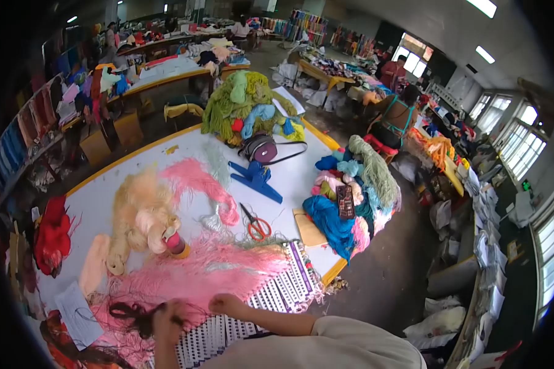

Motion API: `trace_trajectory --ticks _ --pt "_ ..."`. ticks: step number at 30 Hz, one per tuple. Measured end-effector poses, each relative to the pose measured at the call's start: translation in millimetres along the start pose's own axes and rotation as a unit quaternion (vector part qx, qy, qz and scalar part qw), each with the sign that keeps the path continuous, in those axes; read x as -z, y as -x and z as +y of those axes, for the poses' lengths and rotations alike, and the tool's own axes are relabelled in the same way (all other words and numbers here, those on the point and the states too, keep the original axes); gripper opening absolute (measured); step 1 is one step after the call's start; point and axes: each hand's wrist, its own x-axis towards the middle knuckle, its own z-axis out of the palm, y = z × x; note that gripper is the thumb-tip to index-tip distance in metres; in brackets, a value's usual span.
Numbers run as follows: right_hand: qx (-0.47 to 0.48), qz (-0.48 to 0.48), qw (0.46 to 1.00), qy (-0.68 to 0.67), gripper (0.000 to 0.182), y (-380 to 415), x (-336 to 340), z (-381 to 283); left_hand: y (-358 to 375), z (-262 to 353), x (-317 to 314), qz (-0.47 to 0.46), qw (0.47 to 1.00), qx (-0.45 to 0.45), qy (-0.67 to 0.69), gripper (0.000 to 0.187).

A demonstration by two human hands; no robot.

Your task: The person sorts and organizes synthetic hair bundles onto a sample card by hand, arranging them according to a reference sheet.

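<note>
Near the bottom, my left hand [167, 321] is closed around a bundle of dark thread [132, 310], whose loose strands stick out on both sides; motion blurs the fingers. My right hand [228, 304] is at the right, fingers curled into a pinch; whatever is in them is too small to make out. Under and beyond both hands spreads pink thread [191, 270]. White cards with rows of punched holes [277, 289] lie along the near edge, partly hidden by my right arm. Scissors with orange handles [258, 230] rest farther back on the table.
The white table [166, 150] also bears cream skeins [135, 215], a thread cone [177, 245], a blue clip-like item [255, 181], a dark round bag [261, 149], a green yarn heap [240, 104] and mixed yarn [332, 215]. A person [397, 117] sits beyond, at the right.
</note>
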Motion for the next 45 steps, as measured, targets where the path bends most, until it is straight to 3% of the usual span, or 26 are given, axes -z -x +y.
trace_trajectory --ticks 3,5,7,8,10,11,12,13,14,15,20,24,27,29,33,35,36,37,38,39,40,41,42,43,44,45 --pt "-0.036 -0.035 0.981 -0.189 0.012 9 -1 -47 14 -23 -66 -0.092 0.994 0.039 0.032 0.027" --pt "-0.016 -0.007 0.995 -0.102 0.01 6 3 -39 29 -14 -103 -0.077 0.996 0.029 0.022 0.026" --pt "-0.001 0.007 0.99 -0.144 0.011 13 15 -51 16 -27 -90 -0.087 0.996 -0.012 0.002 0.025" --pt "0.0 0.005 0.992 -0.128 0.011 13 20 -50 13 -26 -91 -0.1 0.994 0.007 0.034 0.025" --pt "-0.016 -0.014 0.975 -0.221 0.015 16 30 -41 11 -25 -93 -0.123 0.986 0.047 0.098 0.025" --pt "-0.054 -0.024 0.989 -0.134 0.015 23 39 -64 5 -31 -91 -0.147 0.981 0.042 0.117 0.025" --pt "-0.056 -0.007 0.984 -0.17 0.017 24 37 -62 5 -32 -90 -0.181 0.973 0.044 0.136 0.029" --pt "-0.04 0.008 0.992 -0.121 0.017 34 38 -86 10 -35 -90 -0.247 0.967 -0.06 -0.006 0.037" --pt "0.01 0.018 0.994 -0.106 0.013 35 36 -80 9 -36 -91 -0.237 0.969 -0.055 -0.043 0.04" --pt "-0.018 0.016 0.991 -0.13 0.012 37 36 -82 8 -37 -93 -0.228 0.969 -0.049 -0.081 0.043" --pt "-0.073 0.024 0.972 -0.223 0.013 40 41 -93 5 -35 -94 -0.231 0.966 0.021 0.112 0.049" --pt "-0.018 0.026 0.988 -0.149 0.012 40 36 -85 10 -31 -102 -0.232 0.968 0.039 0.086 0.046" --pt "-0.054 0.023 0.982 -0.179 0.01 36 41 -83 8 -32 -102 -0.205 0.97 -0.06 -0.12 0.045" --pt "-0.06 0.015 0.978 -0.201 0.007 36 44 -82 8 -33 -103 -0.213 0.969 0.03 0.119 0.044" --pt "-0.078 -0.007 0.962 -0.263 0.007 33 48 -73 3 -35 -99 -0.213 0.969 0.038 0.118 0.041" --pt "-0.038 -0.031 0.933 -0.356 0.01 33 50 -66 -3 -36 -95 -0.144 0.965 0.071 0.205 0.035" --pt "-0.032 0.02 0.916 -0.399 0.013 39 51 -77 -2 -25 -94 -0.088 0.971 0.08 0.208 0.031" --pt "-0.035 0.064 0.891 -0.449 0.014 40 60 -77 -16 -25 -70 -0.09 0.966 0.1 0.22 0.03" --pt "-0.04 0.109 0.86 -0.496 0.016 41 78 -70 -30 -22 -39 -0.09 0.961 0.121 0.231 0.029" --pt "0.04 0.041 0.856 -0.514 0.019 39 113 -32 -30 -6 -20 -0.123 0.927 0.157 0.316 0.03" --pt "0.079 0.07 0.86 -0.499 0.019 44 152 15 -28 14 -5 0.001 0.963 0.115 0.242 0.029" --pt "0.077 0.014 0.813 -0.577 0.018 55 211 58 -31 27 29 0.031 0.971 0.084 0.221 0.031" --pt "0.065 -0.041 0.758 -0.648 0.017 66 270 100 -32 44 50 0.146 0.971 0.026 0.189 0.031" --pt "0.062 0.212 0.834 -0.505 0.015 91 306 97 -35 54 106 0.122 0.973 -0.026 0.195 0.028" --pt "0.029 0.172 0.837 -0.519 0.02 122 416 189 -33 63 159 0.098 0.972 -0.078 0.201 0.026" --pt "0.022 0.176 0.835 -0.52 0.02 134 417 189 -21 84 171 0.102 0.965 -0.061 0.232 0.022"
